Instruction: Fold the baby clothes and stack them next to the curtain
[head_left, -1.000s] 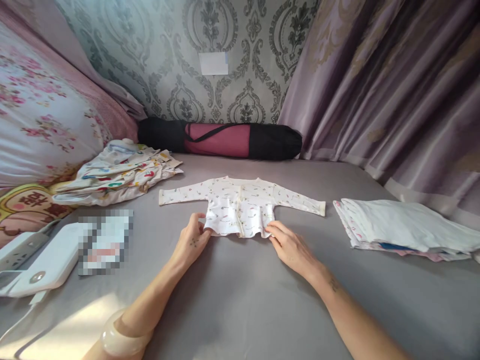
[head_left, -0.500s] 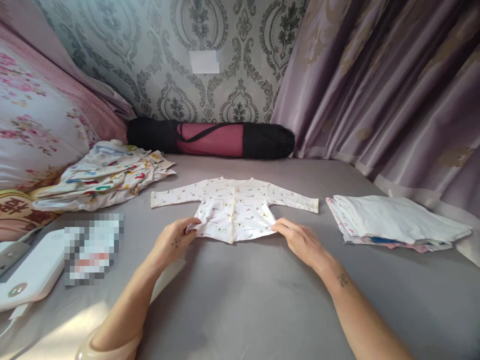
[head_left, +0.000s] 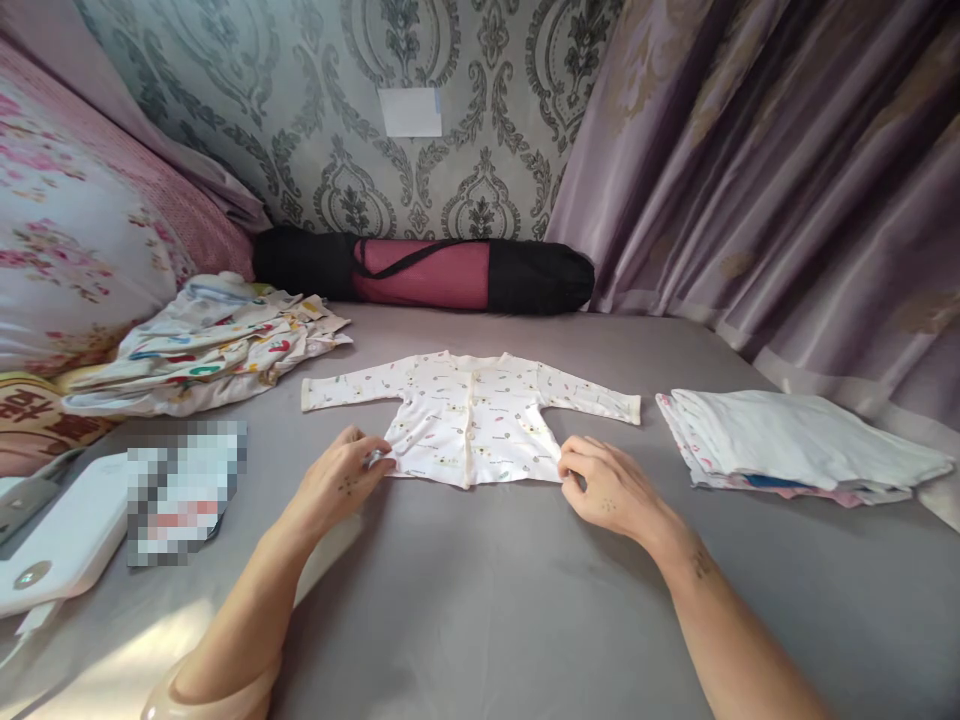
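A small white baby shirt [head_left: 469,420] with a fine print and a buttoned front lies spread flat, both sleeves stretched out sideways. At its lower left corner, my left hand [head_left: 346,475] pinches the hem between thumb and fingers. My right hand [head_left: 607,485] grips the opposite lower corner, its fingers curled onto the hem. The hem between the two hands lies fairly straight on the grey sheet [head_left: 487,600].
Right of the shirt is a stack of folded white clothes [head_left: 795,440]. Loose printed clothes [head_left: 225,350] are heaped at left, near a white power bank [head_left: 67,530] with a cable and a blurred-out object [head_left: 187,490]. Along the wall lies a black and red rolled bag [head_left: 427,272].
My hands have moved slightly apart, pulling the hem corners outward. The shirt's lower part is now wider and smoother.
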